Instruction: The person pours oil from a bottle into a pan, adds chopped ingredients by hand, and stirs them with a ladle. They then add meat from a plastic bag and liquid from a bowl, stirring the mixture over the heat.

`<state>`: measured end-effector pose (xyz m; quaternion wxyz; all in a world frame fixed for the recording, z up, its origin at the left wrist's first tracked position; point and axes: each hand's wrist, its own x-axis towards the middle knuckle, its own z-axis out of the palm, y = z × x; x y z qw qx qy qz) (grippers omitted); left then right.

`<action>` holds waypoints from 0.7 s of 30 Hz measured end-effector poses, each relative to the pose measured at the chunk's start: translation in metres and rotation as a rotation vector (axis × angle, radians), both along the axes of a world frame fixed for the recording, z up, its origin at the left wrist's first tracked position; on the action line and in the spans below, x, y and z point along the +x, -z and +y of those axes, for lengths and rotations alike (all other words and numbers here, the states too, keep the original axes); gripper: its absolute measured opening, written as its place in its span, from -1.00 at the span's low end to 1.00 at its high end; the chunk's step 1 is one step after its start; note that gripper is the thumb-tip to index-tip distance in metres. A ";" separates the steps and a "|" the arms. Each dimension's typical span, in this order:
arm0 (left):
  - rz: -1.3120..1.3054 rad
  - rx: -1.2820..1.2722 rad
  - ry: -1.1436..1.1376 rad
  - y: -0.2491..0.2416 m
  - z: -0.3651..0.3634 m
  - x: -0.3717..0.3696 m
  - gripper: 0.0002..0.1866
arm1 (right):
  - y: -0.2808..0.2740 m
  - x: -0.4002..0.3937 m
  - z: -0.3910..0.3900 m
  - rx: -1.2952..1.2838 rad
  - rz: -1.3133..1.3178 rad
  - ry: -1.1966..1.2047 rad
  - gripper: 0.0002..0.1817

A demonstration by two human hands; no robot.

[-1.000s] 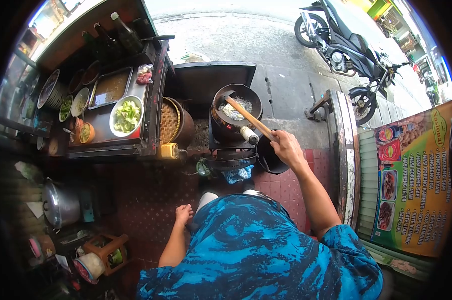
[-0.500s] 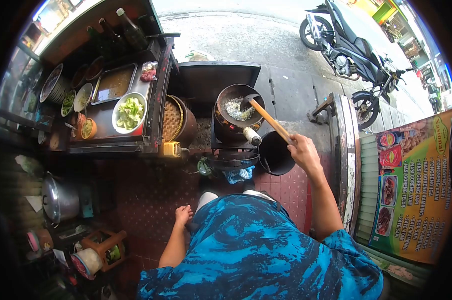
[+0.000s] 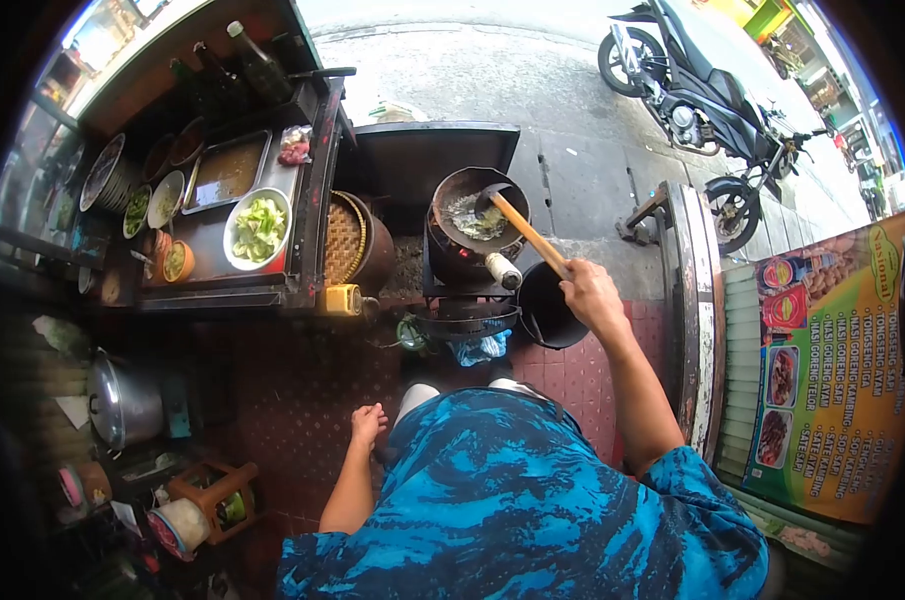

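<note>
My right hand (image 3: 590, 292) is wrapped round the wooden handle of a ladle (image 3: 527, 235), whose dark metal head rests inside a wok (image 3: 455, 190). Pale, oily food (image 3: 482, 222) with some greenish bits lies in the wok, which stands over a stove with a red glow below it. The wok's light-coloured handle (image 3: 502, 268) points toward me. Down beside my body, my left hand (image 3: 368, 424) hangs with nothing in it, its fingers loosely bent and partly apart.
Left stands a counter (image 3: 212, 298) with a bowl of cut greens (image 3: 257, 230), a tray (image 3: 224, 172) and bottles. A black bucket (image 3: 550, 310) is right of the stove; farther right are a bench (image 3: 694, 320) and motorcycle (image 3: 687, 90). A pot (image 3: 127, 400) sits lower left.
My right hand has moved slightly left and up with the ladle, and the ladle's head has shifted within the wok. My left hand has risen slightly, its fingers more spread.
</note>
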<state>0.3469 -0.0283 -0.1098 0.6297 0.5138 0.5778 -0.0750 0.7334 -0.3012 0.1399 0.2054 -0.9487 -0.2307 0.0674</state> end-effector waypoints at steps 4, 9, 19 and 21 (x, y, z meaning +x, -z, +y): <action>0.024 0.013 0.029 0.002 -0.006 -0.005 -0.73 | 0.003 0.006 -0.009 -0.009 0.032 -0.045 -0.67; 0.102 -0.018 0.056 0.014 -0.008 -0.019 -0.71 | -0.012 -0.002 -0.016 0.047 0.046 0.046 -0.68; 0.040 -0.019 0.052 0.008 -0.004 -0.006 -0.72 | 0.012 -0.007 0.006 0.110 -0.042 -0.078 -0.65; 0.032 -0.023 0.047 0.003 -0.003 -0.002 -0.72 | 0.018 0.001 0.000 0.059 -0.048 -0.055 -0.65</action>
